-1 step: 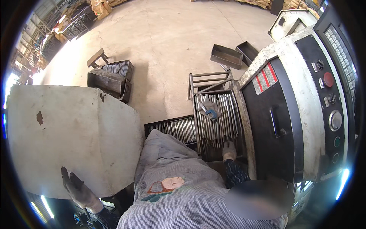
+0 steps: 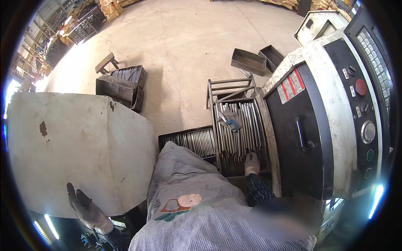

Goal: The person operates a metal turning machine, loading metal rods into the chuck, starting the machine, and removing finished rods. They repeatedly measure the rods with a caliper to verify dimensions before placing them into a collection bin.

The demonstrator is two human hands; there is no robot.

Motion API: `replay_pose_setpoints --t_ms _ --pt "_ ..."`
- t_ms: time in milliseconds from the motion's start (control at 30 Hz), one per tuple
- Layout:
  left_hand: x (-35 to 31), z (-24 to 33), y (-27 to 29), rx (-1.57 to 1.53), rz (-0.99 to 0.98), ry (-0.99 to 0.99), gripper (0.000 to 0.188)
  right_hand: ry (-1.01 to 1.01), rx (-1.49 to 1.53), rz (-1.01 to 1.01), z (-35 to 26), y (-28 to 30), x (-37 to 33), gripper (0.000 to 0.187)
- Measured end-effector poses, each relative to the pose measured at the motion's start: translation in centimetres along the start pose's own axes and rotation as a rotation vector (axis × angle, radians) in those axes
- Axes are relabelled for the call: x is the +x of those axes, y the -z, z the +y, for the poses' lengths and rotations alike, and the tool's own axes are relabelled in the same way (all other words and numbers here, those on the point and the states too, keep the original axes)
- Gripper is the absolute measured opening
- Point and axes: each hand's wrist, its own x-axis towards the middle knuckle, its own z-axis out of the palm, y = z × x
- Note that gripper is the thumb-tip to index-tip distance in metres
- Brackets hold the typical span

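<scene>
My left hand [image 2: 86, 208], in a dark-palmed glove, has its fingers apart and holds nothing. It is up against the lower part of a worn white machine cover [image 2: 79, 146]. My right hand [image 2: 252, 163], also gloved, is at the near ends of long metal rods [image 2: 247, 129] lying side by side in a rack. Its fingertips are hidden, so whether it grips a rod I cannot tell. On the rods lies a grey cloth [image 2: 237, 118] with a blue C-shaped micrometer [image 2: 231, 123] on it.
Left of the rack is a dark tray [image 2: 163, 144] of shorter rods. At right stands a machine with a black door [image 2: 293, 138] and a control panel [image 2: 356, 108]. Metal bins [image 2: 119, 90] and a small stool [image 2: 104, 62] stand far left; more bins [image 2: 248, 62] lie beyond the rack.
</scene>
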Motion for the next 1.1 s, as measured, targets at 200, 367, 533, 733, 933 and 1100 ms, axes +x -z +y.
replay_pose_setpoints --t_ms 200,367,533,733,933,1100 --pt "-0.7 -0.9 0.3 -0.066 0.031 0.017 0.034 -0.022 0.065 -0.089 -1.7 -0.3 1.3 0.065" --pt "-0.7 -0.8 0.3 -0.053 0.029 -0.032 0.034 -0.085 0.025 -0.218 -4.2 0.6 0.7 0.088" --pt "-0.6 -0.5 0.4 -0.035 0.016 -0.038 0.034 -0.074 -0.246 -0.304 -7.1 1.4 1.2 0.102" --pt "-0.5 -0.1 0.7 -0.031 0.021 -0.055 0.035 -0.078 -0.298 -0.277 -5.7 -0.6 3.7 0.096" --pt "-0.9 -0.8 0.5 -0.108 -0.001 -0.007 0.036 -0.030 -0.304 -0.221 -5.8 -0.9 3.3 0.098" --pt "-0.8 -0.7 0.7 -0.065 -0.046 0.033 0.036 -0.082 -0.324 -0.350 -8.6 2.8 1.4 0.089"
